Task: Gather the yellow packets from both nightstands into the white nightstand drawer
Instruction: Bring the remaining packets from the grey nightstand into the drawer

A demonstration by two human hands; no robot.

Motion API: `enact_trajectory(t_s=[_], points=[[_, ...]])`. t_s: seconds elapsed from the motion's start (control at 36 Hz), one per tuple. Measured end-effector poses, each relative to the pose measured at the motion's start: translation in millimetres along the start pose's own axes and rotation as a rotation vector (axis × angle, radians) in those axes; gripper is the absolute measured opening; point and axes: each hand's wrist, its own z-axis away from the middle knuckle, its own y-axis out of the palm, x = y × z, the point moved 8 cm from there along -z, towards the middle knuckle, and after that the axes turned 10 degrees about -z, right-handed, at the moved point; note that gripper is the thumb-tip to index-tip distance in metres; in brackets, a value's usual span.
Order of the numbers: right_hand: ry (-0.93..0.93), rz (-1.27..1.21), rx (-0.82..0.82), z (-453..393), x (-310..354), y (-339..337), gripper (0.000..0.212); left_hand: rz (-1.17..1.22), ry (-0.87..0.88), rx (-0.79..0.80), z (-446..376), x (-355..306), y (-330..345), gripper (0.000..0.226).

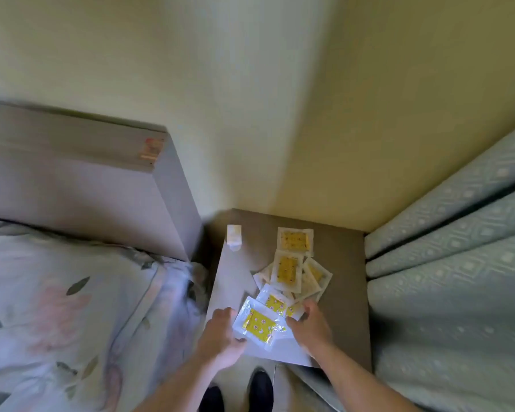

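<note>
At the bottom of the view two dark shoes [235, 392] stand on the floor just before the nightstand [342, 263]. Both bare forearms reach up from the bottom edge to its near edge. The left hand [220, 328] grips the left side of a clear-edged yellow packet [257, 324], thumb curled over its near left corner, fingers wrapped round its left edge. The right hand [309, 322] has its fingers curled down onto the packet's right end and onto a second yellow packet [293, 309] just behind it; the view is too blurred to tell whether it pinches either one or only presses on them. Both lie at the nightstand's near edge, left of its middle, where the top looks pale in the light.

Touching these from behind, a third packet [272, 300] lies tilted. Further in, around the middle of the top, a loose fan of overlapping packets [289, 272] spreads out, one lying on top and the others poking out to either side beneath it. Beyond the fan, toward the far edge, a single packet [295, 242] lies flat and apart from the rest.

Near the far left corner sits a small white box [234, 236].

A bed with a floral cover [66, 292] lies left of the nightstand, its grey headboard [81, 179] against the wall. Pale green patterned curtains [452, 269] hang along the right.
</note>
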Motion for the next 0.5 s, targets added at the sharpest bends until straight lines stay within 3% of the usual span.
enact_trajectory(t_s=[0.14,0.25,0.36,0.5], points=[[0.036,-0.064,-0.095,-44,-12,28,0.067,-0.004,-0.019,-0.066,-39,8,34,0.074],[0.12,-0.163,-0.195,-69,-28,49,0.057,0.03,-0.043,-0.127,-62,14,59,0.084],[0.19,-0.29,-0.26,-79,-42,65,0.061,0.081,-0.076,-0.201,-72,24,73,0.058],[0.187,-0.292,-0.196,-75,-42,74,0.028,0.13,-0.113,-0.19,-77,42,83,0.024]])
